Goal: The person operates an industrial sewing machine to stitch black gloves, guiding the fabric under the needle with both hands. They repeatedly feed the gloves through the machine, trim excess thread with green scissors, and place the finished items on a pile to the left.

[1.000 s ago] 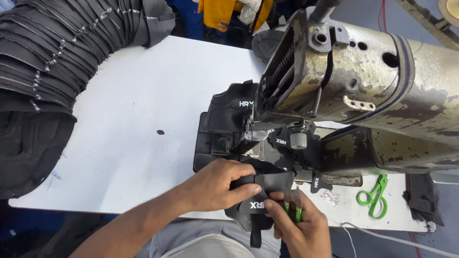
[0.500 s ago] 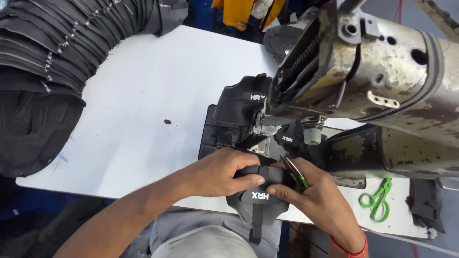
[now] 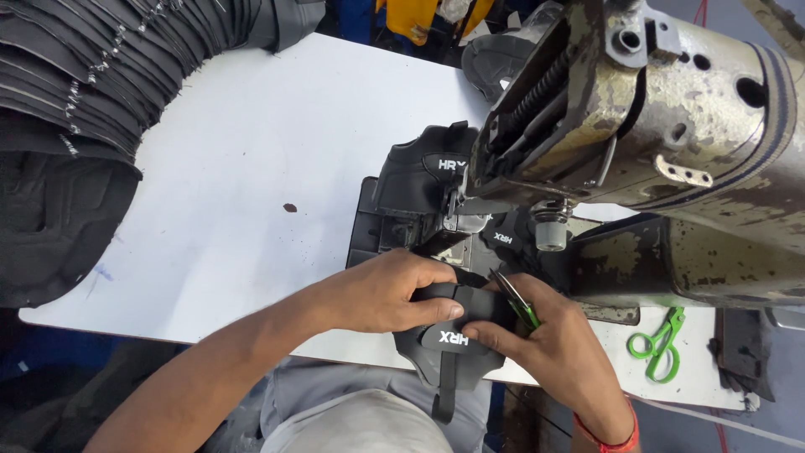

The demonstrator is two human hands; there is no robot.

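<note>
Pinched between both hands, a black shoe-upper piece (image 3: pixel 453 340) with a white printed logo hangs over the near edge of the white table (image 3: pixel 251 168), just in front of the sewing machine (image 3: pixel 654 126). Left hand (image 3: pixel 381 289) lies curled over the piece's top edge, thumb pressing down beside the logo. Right hand (image 3: pixel 545 340) grips the piece from the other side and also holds small green-handled snips (image 3: pixel 516 300), blades pointing toward the machine's needle area. Under the machine head sit more black uppers (image 3: pixel 423 172) carrying the same kind of white logo patch. Right of the machine's base lies a green pair of thread scissors (image 3: pixel 661 344). Far left of the machine, a long fanned stack of black cut pieces (image 3: pixel 92 75) curves across the table.
</note>
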